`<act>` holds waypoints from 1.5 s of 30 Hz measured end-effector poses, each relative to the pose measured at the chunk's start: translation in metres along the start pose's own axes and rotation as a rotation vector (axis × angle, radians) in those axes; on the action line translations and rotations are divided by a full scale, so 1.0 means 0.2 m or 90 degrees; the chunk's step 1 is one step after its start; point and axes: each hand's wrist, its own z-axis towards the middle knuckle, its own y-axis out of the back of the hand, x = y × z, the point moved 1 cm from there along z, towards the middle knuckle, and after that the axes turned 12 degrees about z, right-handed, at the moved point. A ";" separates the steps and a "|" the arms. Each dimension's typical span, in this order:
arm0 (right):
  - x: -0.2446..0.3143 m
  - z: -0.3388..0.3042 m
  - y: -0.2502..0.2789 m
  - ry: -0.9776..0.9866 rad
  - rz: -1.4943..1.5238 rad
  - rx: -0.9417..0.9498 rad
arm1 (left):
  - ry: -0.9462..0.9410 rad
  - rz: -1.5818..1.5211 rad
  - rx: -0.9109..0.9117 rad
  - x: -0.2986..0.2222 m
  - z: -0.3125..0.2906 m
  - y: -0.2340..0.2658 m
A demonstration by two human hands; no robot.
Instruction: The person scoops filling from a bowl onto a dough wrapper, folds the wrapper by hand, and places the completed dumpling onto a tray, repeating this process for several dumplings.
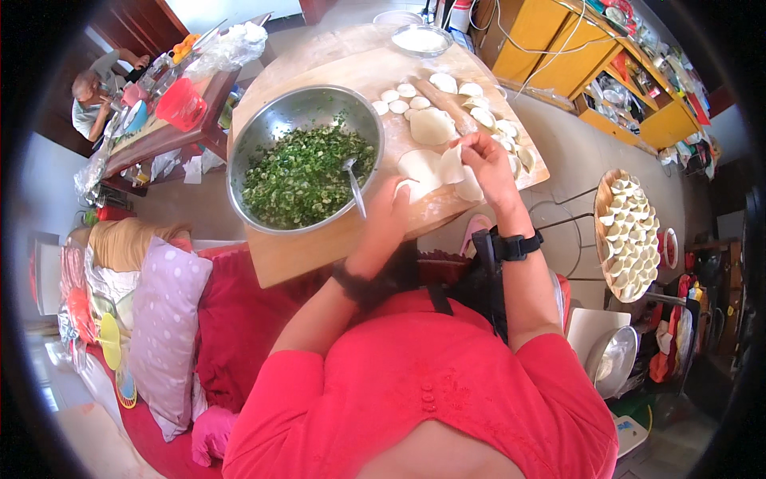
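— Leftmost, what does the frame show?

— Beyond the work board, another person sits at a cluttered side table (171,132). Nearer, a steel bowl (263,132) of chopped green filling (307,176) rests on the wooden board (319,247), a spoon (353,182) standing in it.

— And the hands?

— The left hand (388,215) is cupped around a dough wrapper (404,187), just beside the bowl's rim. The right hand (488,164) pinches a second wrapper (453,164) between its fingertips.

— How far along does the work look?

— Well underway, by the look of it: a round tray (604,239) at right is crowded with finished dumplings (632,231). Still, flat wrappers (432,125), small dough pieces (399,97) and a rolling pin (447,104) lie on the board, and the bowl holds plenty of filling.
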 end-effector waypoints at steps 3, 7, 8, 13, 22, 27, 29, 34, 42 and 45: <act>0.09 0.05 -0.02 0.153 -0.044 -0.037 | 0.068 -0.094 0.020 0.06 -0.01 -0.03; 0.14 0.17 -0.02 0.288 -0.381 -0.138 | 0.136 -0.294 0.120 0.07 -0.03 -0.02; 0.15 0.19 -0.02 0.239 -0.487 -0.154 | 0.161 -0.366 0.182 0.06 -0.04 -0.01; 0.06 0.28 0.08 0.146 -0.668 -0.202 | 0.154 -0.301 0.319 -0.01 -0.07 0.11; 0.32 -0.24 -0.43 0.200 -0.501 0.205 | 0.055 -0.125 0.379 0.03 -0.25 0.44; 0.28 -0.32 -0.71 0.362 -0.495 0.305 | 0.179 -0.268 0.356 0.08 -0.43 0.72; 0.31 -0.27 -0.79 0.367 -0.604 0.326 | 0.248 -0.457 0.206 0.12 -0.52 0.82; 0.29 -0.05 -0.86 0.370 -0.516 0.270 | 0.239 -0.628 -0.060 0.22 -0.60 0.98; 0.33 0.01 -0.84 0.436 -0.510 0.095 | 0.270 -0.467 -0.128 0.27 -0.63 1.10; 0.23 0.01 -0.81 0.402 -0.526 0.105 | 0.179 -0.659 -0.149 0.28 -0.61 1.12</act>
